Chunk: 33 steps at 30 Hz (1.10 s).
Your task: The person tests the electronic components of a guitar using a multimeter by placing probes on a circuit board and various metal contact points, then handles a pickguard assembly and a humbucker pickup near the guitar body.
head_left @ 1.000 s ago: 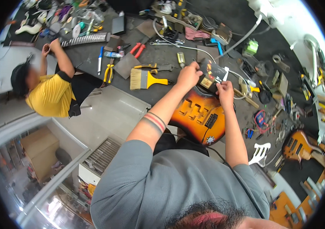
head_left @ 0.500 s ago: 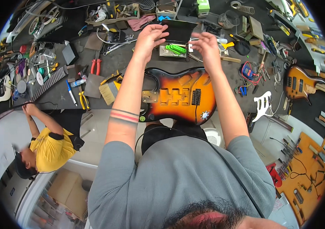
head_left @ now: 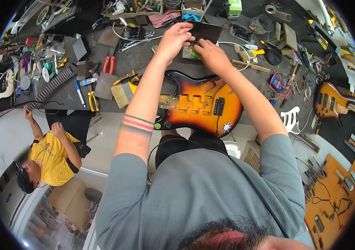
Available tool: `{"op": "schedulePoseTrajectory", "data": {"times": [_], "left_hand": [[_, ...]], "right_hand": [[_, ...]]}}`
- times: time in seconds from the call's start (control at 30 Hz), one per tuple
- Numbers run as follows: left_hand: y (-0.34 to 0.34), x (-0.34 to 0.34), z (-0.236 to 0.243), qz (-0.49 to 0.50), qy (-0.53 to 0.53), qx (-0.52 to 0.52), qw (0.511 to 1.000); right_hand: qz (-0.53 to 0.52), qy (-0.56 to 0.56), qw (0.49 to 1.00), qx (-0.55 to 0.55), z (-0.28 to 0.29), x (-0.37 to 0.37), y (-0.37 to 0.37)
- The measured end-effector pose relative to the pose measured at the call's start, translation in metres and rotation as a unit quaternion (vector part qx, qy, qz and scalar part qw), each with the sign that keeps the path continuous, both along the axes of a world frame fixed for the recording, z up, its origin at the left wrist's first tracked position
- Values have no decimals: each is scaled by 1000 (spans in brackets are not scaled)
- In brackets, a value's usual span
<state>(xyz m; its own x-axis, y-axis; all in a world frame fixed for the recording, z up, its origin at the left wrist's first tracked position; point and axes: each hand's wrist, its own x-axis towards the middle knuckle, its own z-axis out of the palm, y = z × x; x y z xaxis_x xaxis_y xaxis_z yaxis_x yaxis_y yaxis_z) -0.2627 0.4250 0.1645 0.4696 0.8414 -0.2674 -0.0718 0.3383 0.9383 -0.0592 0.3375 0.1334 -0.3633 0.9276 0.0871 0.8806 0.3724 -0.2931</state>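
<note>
An electric guitar body point(head_left: 235, 104) in sunburst finish, with empty pickup cavities and a black bridge, lies at the bench's near edge. Beyond it stands an open box with a raised black lid point(head_left: 209, 33). Bright green guitar pickup parts point(head_left: 193, 53) lie in the box, mostly covered by my fingers. My left hand point(head_left: 175, 43) is at the lid's left side, fingers apart and nothing visible in them. Over the box, my right hand point(head_left: 211, 55) has its fingers bent and drawn together beside the green parts. What its fingertips grip, if anything, is hidden.
To the left lie a brush point(head_left: 123, 95), red-handled pliers point(head_left: 110, 64), yellow pliers point(head_left: 93, 101) and a guitar neck point(head_left: 55, 84). A second sunburst body point(head_left: 331, 100) and a white pickguard point(head_left: 291, 118) are at right. A person in a yellow shirt point(head_left: 54, 162) works at far left.
My right hand has moved left and down to the box, its fingers closing over the green parts. My left hand has shifted slightly. The other person's hands have moved apart.
</note>
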Motion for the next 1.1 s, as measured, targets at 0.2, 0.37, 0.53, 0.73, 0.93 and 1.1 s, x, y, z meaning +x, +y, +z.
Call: {"op": "schedulePoseTrajectory", "data": {"times": [0.2, 0.37, 0.53, 0.73, 0.93, 1.1], "left_hand": [[-2, 0, -4, -2, 1, 2, 1000], [-5, 7, -9, -5, 4, 18, 1000], [-1, 12, -31, -34, 58, 143, 987], [-6, 25, -18, -72, 209, 226, 949], [-16, 21, -24, -236, 424, 435, 759], [-23, 26, -28, -247, 470, 510, 677]], "right_hand": [[-60, 213, 972, -85, 6, 32, -4], [-68, 170, 978, -99, 9, 45, -2], [-67, 215, 971, -85, 15, 41, 0], [-229, 400, 877, -135, 25, 38, 2], [-233, 206, 950, 4, 30, 39, 13], [-228, 179, 957, 7, 17, 48, 25]]}}
